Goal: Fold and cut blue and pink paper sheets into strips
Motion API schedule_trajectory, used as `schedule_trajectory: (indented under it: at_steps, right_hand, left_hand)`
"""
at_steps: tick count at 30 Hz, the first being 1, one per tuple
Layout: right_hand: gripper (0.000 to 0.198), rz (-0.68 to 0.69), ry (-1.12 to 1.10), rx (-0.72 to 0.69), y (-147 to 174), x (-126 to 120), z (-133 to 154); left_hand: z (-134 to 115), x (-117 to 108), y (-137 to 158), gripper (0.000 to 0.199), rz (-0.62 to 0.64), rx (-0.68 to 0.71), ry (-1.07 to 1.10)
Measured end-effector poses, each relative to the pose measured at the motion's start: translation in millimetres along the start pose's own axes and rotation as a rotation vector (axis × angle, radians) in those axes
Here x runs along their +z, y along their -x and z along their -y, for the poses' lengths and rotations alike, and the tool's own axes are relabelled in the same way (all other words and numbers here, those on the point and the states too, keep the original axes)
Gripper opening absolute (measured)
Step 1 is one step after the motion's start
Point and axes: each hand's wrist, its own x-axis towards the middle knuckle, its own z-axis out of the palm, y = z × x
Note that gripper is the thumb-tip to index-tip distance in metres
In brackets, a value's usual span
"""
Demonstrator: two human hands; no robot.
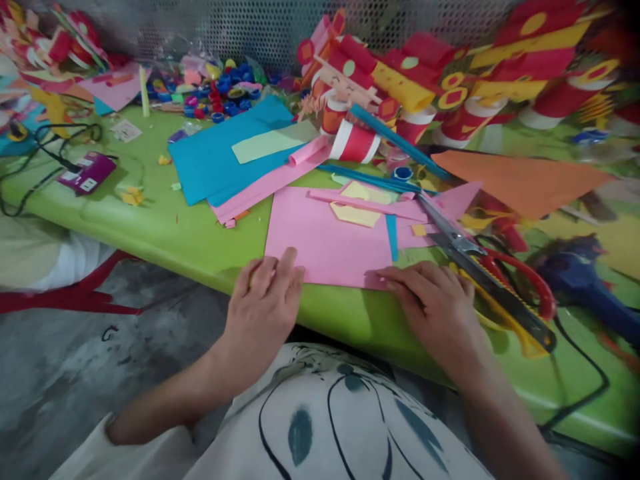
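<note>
A pink craft sheet (330,240) lies flat at the near edge of the green table. Over its near left corner rests my left hand (265,293), its slightly bent fingers spread on the sheet. My right hand (435,300) is closed at the near right corner, thumb and fingertips pinching the edge. Pink strips and a cream paper piece (357,212) lie across the sheet's far part. Beside my right hand are red-handled scissors (460,243) and a yellow-and-black cutter (505,303), partly overlapping.
Blue sheets (235,147) with a pale green strip lie beyond the pink sheet. Red-and-white paper cup figures (355,141) crowd the back right, near an orange sheet (520,177). A dark blue glue gun (590,283) lies right; a purple box with a cable (87,173) sits left.
</note>
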Motion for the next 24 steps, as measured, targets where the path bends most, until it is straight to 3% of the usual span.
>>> schedule_trajectory:
  at_steps: [5,8,12,24]
  right_hand:
    - [0.034,-0.088,0.006,-0.013,2,4,5]
    - [0.032,-0.108,0.001,-0.01,3,7,6]
    - [0.03,-0.107,-0.012,0.029,5,6,6]
    - [0.029,-0.121,-0.039,0.045,7,1,7]
  left_hand:
    - [-30,27,-10,0.049,-0.035,0.226,0.136]
    - [-41,37,-11,0.061,0.035,0.218,0.136]
    - [-46,34,-12,0.069,0.159,0.181,0.159]
    - [-45,32,-11,0.061,0.183,0.194,0.169]
